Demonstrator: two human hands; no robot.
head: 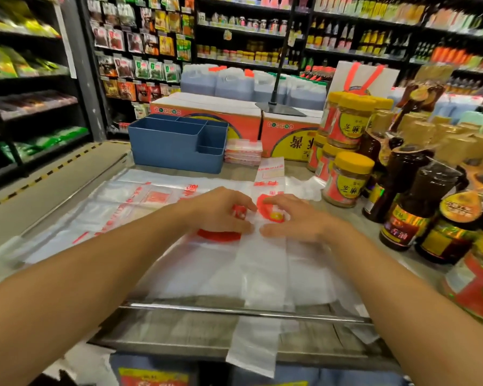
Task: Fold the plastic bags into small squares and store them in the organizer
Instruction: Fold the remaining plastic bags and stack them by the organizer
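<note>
- Nearest you, the long folded strip of plastic bag [258, 274] runs up the counter [67, 174] and droops over its front edge; that loose tail could, I judge, drag the fold askew.
- Your other plastic bags [117, 207] lie spread flat beneath it, slick enough that the strip may slide as you crease it.
- Your blue organizer [176, 146] waits at the far side, well apart, nothing visible inside.
- Your left hand [221, 211] curls its fingers down, pinching the strip's printed end.
- Your right hand [293, 218] does likewise, thumb and fingers nipping the same end just beside it.
</note>
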